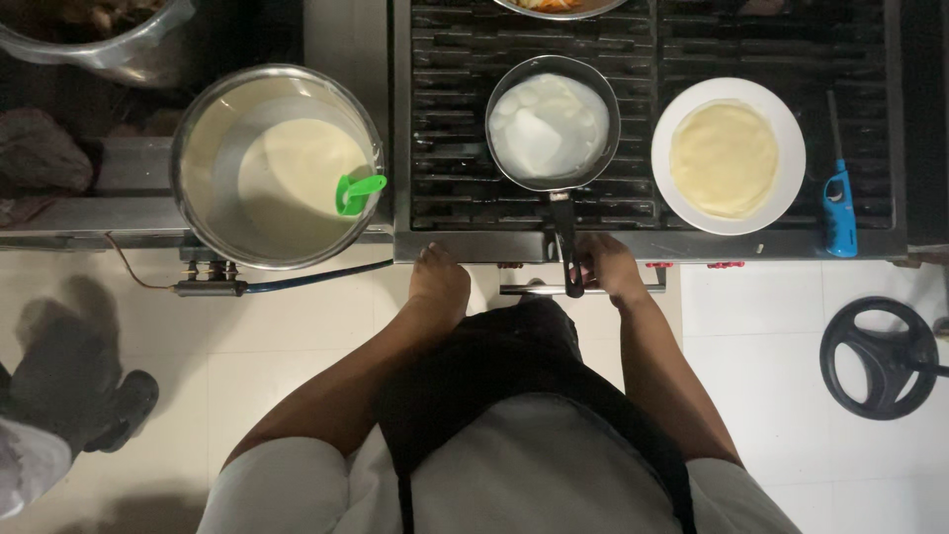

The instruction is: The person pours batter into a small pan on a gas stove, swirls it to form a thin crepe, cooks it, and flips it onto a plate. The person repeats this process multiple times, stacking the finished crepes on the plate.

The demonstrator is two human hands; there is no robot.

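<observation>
Black-handled, the small round steel frying pan (552, 122) of pale batter sits on the dark stove grate (450, 119), its handle running straight back to the right hand (605, 267) closed around it, while the left hand (438, 280) rests loosely open on the stove's front edge.

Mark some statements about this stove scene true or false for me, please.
1. The right hand grips the handle of the small pan. True.
2. The white plate is bare. False: a pale crepe lies on it.
3. A green ladle hangs on the rim of the batter pot. True.
4. The left hand holds the blue lighter. False: it rests at the stove's front edge; the lighter lies right of the plate.
</observation>
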